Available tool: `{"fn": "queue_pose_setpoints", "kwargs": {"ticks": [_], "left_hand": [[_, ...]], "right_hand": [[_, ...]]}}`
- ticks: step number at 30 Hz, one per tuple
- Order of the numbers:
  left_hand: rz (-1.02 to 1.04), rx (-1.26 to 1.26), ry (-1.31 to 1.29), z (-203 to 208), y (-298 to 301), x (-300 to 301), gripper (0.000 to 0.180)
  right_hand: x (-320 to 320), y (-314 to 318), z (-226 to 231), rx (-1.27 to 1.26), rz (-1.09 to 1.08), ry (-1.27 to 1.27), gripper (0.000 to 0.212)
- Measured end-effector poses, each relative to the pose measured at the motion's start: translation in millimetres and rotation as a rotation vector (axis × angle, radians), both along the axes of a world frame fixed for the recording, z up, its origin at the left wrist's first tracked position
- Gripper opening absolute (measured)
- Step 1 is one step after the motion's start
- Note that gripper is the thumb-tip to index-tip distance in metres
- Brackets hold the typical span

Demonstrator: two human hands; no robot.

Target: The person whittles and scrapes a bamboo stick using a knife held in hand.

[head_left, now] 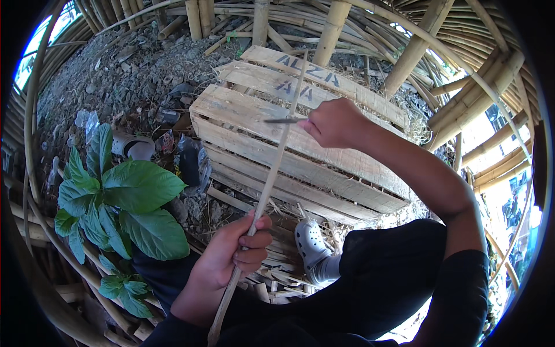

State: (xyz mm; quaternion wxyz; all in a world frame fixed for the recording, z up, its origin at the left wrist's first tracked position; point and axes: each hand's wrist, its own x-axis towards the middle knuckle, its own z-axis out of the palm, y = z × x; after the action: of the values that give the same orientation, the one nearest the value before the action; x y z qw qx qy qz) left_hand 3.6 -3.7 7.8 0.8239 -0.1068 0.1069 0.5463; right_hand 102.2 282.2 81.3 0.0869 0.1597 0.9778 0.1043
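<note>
My left hand [236, 248] is wrapped round the lower part of a long, thin bamboo strip [270, 182]. The strip slants up and away over a slatted wooden crate [254, 113], its far end past the crate's back slats. My right hand [337, 123] is closed on a small knife [281, 121]. The knife's dark blade points left and crosses the strip above the crate top; most of its handle is hidden in my fist. Whether the blade's edge touches the strip is hard to tell.
A leafy green plant [136, 188] stands at the left. Bamboo poles [332, 32] rise behind the crate. Rubble and litter cover the ground [124, 72] at the far left, with a pale clog [133, 144] on it. My clog-shod foot [312, 246] is by the crate's near side.
</note>
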Motion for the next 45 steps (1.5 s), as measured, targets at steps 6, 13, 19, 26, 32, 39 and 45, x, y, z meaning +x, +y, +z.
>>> {"fn": "queue_pose_setpoints", "kwargs": {"ticks": [6, 13, 19, 26, 32, 39, 45], "left_hand": [[-0.026, -0.009, -0.048, 0, 0, 4, 0.027], [-0.001, 0.009, -0.068, -2, -2, 0, 0.026], [0.017, -0.013, -0.080, -4, 1, 0, 0.025], [0.018, -0.014, -0.084, -2, 1, 0, 0.024], [0.002, -0.006, -0.101, -3, 2, 1, 0.024], [-0.010, 0.028, -0.123, -6, -2, 0, 0.025], [-0.022, 0.072, -0.074, -6, -2, -7, 0.026]], "right_hand": [[1, -16, -7, -0.209, 0.268, 0.008, 0.054], [-2, -34, -9, -0.184, 0.289, 0.008, 0.054], [-6, -22, -6, -0.104, 0.106, -0.080, 0.049], [-2, 4, -8, -0.116, 0.124, -0.014, 0.048], [-7, 6, -17, -0.069, 0.061, -0.014, 0.048], [-7, 2, -17, -0.118, 0.252, 0.019, 0.045], [-5, -14, -9, -0.115, 0.285, -0.020, 0.049]]}}
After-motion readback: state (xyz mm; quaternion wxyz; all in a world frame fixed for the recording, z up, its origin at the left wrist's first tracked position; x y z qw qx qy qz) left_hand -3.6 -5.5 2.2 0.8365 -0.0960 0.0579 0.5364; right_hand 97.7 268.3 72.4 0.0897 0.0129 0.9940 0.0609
